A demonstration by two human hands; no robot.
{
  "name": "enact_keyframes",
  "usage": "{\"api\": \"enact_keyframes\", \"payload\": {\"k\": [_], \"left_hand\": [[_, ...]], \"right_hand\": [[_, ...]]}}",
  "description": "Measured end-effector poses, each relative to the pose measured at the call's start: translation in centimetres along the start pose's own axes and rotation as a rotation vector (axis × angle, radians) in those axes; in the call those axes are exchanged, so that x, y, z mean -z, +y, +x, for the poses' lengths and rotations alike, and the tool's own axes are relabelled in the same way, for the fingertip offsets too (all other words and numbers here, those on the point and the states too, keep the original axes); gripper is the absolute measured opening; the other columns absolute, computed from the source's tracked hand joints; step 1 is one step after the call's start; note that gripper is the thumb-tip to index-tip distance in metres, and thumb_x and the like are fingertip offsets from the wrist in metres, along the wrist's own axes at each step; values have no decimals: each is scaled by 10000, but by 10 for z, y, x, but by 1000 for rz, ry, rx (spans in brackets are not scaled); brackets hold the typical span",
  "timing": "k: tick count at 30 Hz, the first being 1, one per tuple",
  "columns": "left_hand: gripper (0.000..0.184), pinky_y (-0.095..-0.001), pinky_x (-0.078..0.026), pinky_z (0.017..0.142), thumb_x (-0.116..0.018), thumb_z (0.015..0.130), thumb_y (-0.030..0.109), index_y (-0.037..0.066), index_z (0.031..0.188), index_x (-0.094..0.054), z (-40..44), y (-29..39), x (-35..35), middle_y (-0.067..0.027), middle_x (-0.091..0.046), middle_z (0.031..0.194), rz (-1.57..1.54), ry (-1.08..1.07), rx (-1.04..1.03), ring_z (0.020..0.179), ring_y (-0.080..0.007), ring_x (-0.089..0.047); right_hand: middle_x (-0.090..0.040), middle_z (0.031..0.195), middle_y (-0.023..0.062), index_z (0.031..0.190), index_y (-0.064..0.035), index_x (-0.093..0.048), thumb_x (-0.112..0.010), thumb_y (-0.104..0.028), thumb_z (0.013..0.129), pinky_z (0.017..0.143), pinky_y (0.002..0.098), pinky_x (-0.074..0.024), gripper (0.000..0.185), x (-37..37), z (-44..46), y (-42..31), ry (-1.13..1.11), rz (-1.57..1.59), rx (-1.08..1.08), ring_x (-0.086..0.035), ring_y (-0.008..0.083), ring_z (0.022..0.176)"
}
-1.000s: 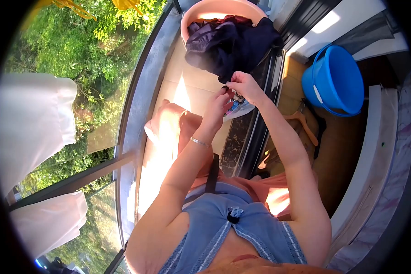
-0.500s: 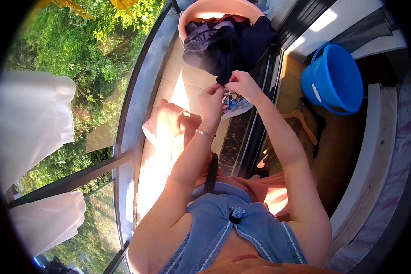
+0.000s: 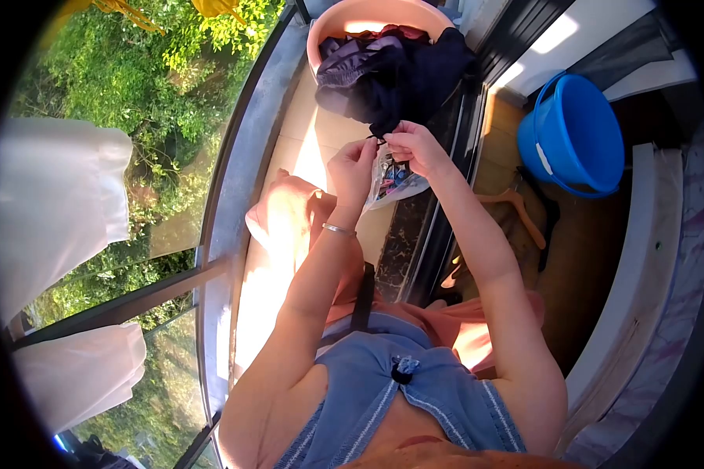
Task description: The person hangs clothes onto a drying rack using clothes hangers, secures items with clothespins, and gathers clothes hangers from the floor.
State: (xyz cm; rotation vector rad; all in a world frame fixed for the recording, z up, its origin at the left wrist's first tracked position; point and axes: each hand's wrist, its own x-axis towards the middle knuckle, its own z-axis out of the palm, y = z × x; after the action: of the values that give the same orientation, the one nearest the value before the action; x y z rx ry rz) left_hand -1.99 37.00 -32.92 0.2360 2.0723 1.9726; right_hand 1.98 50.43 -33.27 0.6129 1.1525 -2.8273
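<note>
My left hand (image 3: pixel 352 166) and my right hand (image 3: pixel 416 148) meet just below a dark garment (image 3: pixel 414 78), each with its fingers pinched. Between the fingertips runs a thin black cord from the garment's lower end; both hands hold it. The garment hangs over the near rim of a pink basin (image 3: pixel 314 48), and more dark clothes lie inside. Beneath my hands is a clear plastic bag (image 3: pixel 405 190) of small colourful pieces that look like clothes pegs, partly covered by the hands.
A blue bucket (image 3: pixel 579 133) stands at right, beside a wooden hanger (image 3: pixel 524 215) on the floor. A dark door track (image 3: pixel 403 250) runs along the floor. Window frames (image 3: pixel 211 203) line the left, with white cloths (image 3: pixel 62 180) hanging there.
My left hand has moved slightly left and away from the right, so the cord shows between them. More of the plastic bag is visible.
</note>
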Motion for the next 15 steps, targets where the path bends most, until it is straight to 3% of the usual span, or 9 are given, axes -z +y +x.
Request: {"api": "enact_keyframes", "payload": {"k": [1, 4, 6, 7, 9, 10, 12, 13, 15], "left_hand": [[128, -252, -435, 518, -581, 793, 114, 8, 753, -642, 1, -3, -3, -62, -611, 698, 0, 1, 0, 587, -150, -558], [102, -214, -387, 468, -545, 821, 92, 24, 781, -610, 3, -6, -9, -34, -588, 666, -386, 33, 149, 560, -95, -494], [111, -183, -357, 454, -514, 845, 120, 14, 855, -543, 5, -6, -11, -25, -556, 660, -1021, -70, 405, 525, -56, -452], [111, -183, -357, 454, -514, 845, 120, 14, 855, -543, 4, -8, -10, -25, -556, 660, -1022, -70, 406, 525, -56, -452], [118, -167, -322, 418, -458, 868, 137, 33, 868, -514, 6, -17, -3, 8, -508, 615, -1439, -317, 712, 467, -42, -391], [118, -167, -322, 418, -458, 868, 137, 33, 868, -514, 9, -26, 1, 8, -508, 615, -1440, -317, 712, 467, -42, -391], [135, -147, -286, 395, -448, 866, 143, 32, 850, -523, 15, -34, 11, 23, -486, 597, -1306, -771, 875, 436, -39, -367], [135, -147, -286, 395, -448, 866, 143, 32, 850, -523, 18, -34, 14, 23, -486, 597, -1307, -771, 877, 436, -39, -367], [134, -140, -277, 392, -469, 846, 129, 13, 832, -536, 24, -31, 18, 23, -503, 605, -1007, -940, 798, 418, -39, -360]], "right_hand": [[-421, 572, -28, 704, -65, -485, -588, -18, 739, 413, 175, -229, 119, 0, 0, 0, -1, -1, -1, -327, 30, 444], [-421, 576, -24, 698, -59, -482, -599, -14, 733, 418, 177, -240, 130, -1, -1, 0, 39, -56, 62, -331, 35, 448], [-426, 576, -23, 700, -50, -485, -604, -13, 727, 417, 184, -244, 127, -1, -2, -2, 45, -74, 88, -332, 39, 452], [-426, 576, -23, 700, -50, -485, -604, -13, 727, 417, 184, -244, 127, -1, -2, -3, 46, -74, 87, -332, 39, 452], [-459, 605, -14, 703, -47, -483, -581, -12, 752, 435, 174, -289, 114, 0, -1, -7, 36, -213, 167, -380, 38, 479], [-459, 605, -14, 703, -47, -483, -581, -12, 752, 435, 174, -289, 114, 0, -1, -10, 36, -214, 168, -380, 38, 479], [-502, 625, 1, 704, -40, -498, -603, -14, 735, 480, 179, -354, 113, 0, -1, -15, 23, -563, 223, -449, 44, 533], [-502, 625, 1, 704, -40, -498, -603, -14, 735, 480, 179, -354, 113, 1, -3, -18, 25, -563, 222, -449, 44, 533], [-533, 634, 6, 682, -27, -512, -627, -9, 712, 523, 186, -396, 120, 2, -7, -27, -77, -793, 210, -492, 48, 580]]}}
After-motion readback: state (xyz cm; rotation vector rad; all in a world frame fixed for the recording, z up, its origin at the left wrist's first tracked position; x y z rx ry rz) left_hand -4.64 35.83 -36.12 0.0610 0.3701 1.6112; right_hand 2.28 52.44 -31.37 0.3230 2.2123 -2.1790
